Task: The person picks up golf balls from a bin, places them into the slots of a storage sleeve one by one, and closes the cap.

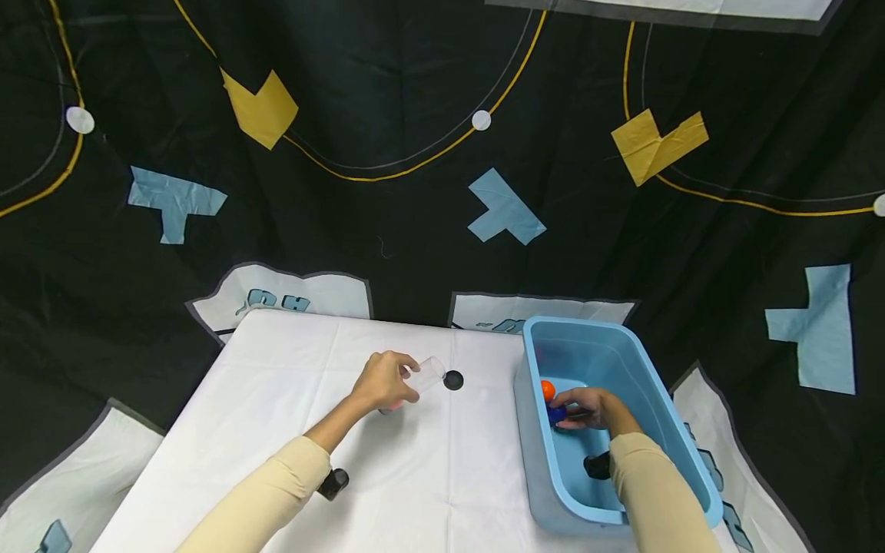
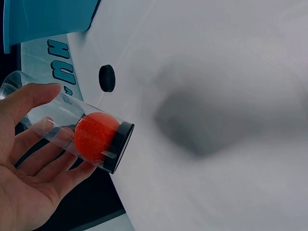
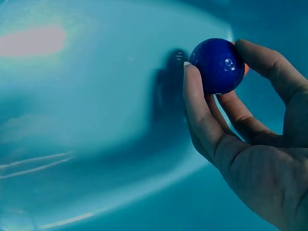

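My left hand (image 1: 386, 382) grips a clear plastic tube (image 2: 57, 115), tilted above the white table. An orange-red ball (image 2: 96, 137) lies inside the tube, against the black cap at its lower end. The other end of the tube has no cap on it. A loose black lid (image 1: 453, 380) lies on the table close by. Inside the blue bin, my right hand (image 1: 588, 407) pinches a dark blue ball (image 3: 217, 66) between thumb and fingertips. An orange ball (image 1: 548, 390) is beside it near the bin's left wall, mostly hidden behind the blue ball in the right wrist view.
The light blue bin (image 1: 532, 461) stands at the right of the white table (image 1: 276, 384). A black device is strapped at each wrist. Behind the table hangs a black cloth (image 1: 387, 230) with taped shapes and curved yellow lines.
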The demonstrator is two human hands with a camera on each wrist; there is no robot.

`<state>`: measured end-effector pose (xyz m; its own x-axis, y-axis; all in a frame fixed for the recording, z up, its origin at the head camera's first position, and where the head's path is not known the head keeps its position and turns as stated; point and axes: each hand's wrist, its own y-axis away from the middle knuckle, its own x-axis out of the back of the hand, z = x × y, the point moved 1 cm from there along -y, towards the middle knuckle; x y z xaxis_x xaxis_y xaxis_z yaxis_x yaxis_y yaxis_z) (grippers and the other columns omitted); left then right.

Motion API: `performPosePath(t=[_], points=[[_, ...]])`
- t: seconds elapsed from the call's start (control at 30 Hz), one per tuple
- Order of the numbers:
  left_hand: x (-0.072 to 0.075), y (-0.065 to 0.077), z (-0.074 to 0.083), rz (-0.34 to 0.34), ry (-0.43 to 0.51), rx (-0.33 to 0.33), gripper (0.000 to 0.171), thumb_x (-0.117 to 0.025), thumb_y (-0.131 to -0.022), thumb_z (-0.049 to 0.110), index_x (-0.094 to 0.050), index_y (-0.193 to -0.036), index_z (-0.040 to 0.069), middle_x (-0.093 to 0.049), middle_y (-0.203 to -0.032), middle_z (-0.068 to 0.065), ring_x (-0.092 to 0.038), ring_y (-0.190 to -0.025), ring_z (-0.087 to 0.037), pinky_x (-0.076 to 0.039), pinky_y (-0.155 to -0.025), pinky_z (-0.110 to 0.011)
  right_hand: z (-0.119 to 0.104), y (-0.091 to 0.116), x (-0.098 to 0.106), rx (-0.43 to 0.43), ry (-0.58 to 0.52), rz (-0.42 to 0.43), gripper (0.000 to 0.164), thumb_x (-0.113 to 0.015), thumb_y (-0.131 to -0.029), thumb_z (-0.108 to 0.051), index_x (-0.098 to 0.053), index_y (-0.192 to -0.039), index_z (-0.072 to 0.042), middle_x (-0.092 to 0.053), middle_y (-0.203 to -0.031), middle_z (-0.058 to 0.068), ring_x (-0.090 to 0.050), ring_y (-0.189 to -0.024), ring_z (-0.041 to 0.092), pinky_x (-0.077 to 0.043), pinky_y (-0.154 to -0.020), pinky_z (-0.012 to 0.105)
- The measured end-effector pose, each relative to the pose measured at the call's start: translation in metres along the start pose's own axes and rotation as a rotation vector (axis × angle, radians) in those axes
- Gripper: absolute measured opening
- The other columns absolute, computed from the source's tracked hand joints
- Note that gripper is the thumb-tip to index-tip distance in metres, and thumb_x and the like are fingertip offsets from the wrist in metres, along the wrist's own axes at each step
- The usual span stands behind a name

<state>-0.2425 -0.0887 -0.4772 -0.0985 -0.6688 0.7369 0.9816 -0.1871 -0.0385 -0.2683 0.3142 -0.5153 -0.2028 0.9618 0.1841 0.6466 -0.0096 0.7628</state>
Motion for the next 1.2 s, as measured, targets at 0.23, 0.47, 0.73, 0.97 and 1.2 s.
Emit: performPosePath(t=[0.23,0.47,0.73,0.97,1.2], points=[[0.001,0.001,0.000,-0.017,0.003,0.007,0.045,-0.093,-0.063,0.012,-0.078,-0.105,0.008,-0.076,-0.094,-0.011,-0.069,-0.084,-0.020,-0.058,-0.077,-0.037,-0.020,0.018,0.008,0.071,0.044,-0.003,0.064,-0.068,-0.093,-0.010,-0.035,-0.143,0.011,-0.053,-0.126,0.032,-0.075,-0.080,0.024,-0.061,-0.081,0.029],[0.002,0.000,-0.001,-0.005,0.007,0.018,0.044,-0.093,-0.063,0.011,-0.078,-0.104,0.009,-0.076,-0.095,-0.012,-0.070,-0.087,-0.022,-0.058,-0.078,-0.039,-0.053,0.046,0.011,0.185,0.142,-0.043,0.064,-0.067,-0.095,-0.015,-0.035,-0.144,0.011,-0.051,-0.134,0.034,-0.076,-0.088,0.025,-0.060,-0.085,0.032],[-0.001,-0.002,0.000,-0.021,0.015,0.004,0.044,-0.093,-0.063,0.011,-0.078,-0.104,0.008,-0.076,-0.094,-0.011,-0.070,-0.087,-0.022,-0.059,-0.079,-0.039,-0.087,0.077,0.013,0.295,0.217,-0.100,0.052,-0.062,-0.101,-0.022,-0.044,-0.139,0.007,-0.046,-0.142,0.030,-0.072,-0.097,0.021,-0.060,-0.087,0.032],[-0.001,-0.003,0.004,-0.018,0.008,0.007,0.043,-0.092,-0.063,0.011,-0.078,-0.103,0.011,-0.076,-0.096,-0.012,-0.069,-0.085,-0.021,-0.058,-0.079,-0.039,-0.115,0.096,-0.002,0.376,0.241,-0.153,0.031,-0.061,-0.102,-0.023,-0.057,-0.123,0.000,-0.049,-0.129,0.018,-0.067,-0.104,0.023,-0.059,-0.090,0.030],[-0.002,-0.005,0.007,-0.023,0.007,0.002,0.043,-0.092,-0.062,0.012,-0.079,-0.102,0.011,-0.076,-0.092,-0.010,-0.069,-0.083,-0.019,-0.057,-0.077,-0.037,-0.129,0.100,-0.039,0.403,0.267,-0.197,0.039,-0.062,-0.101,-0.019,-0.052,-0.129,0.006,-0.049,-0.134,0.025,-0.064,-0.113,0.033,-0.056,-0.096,0.037]])
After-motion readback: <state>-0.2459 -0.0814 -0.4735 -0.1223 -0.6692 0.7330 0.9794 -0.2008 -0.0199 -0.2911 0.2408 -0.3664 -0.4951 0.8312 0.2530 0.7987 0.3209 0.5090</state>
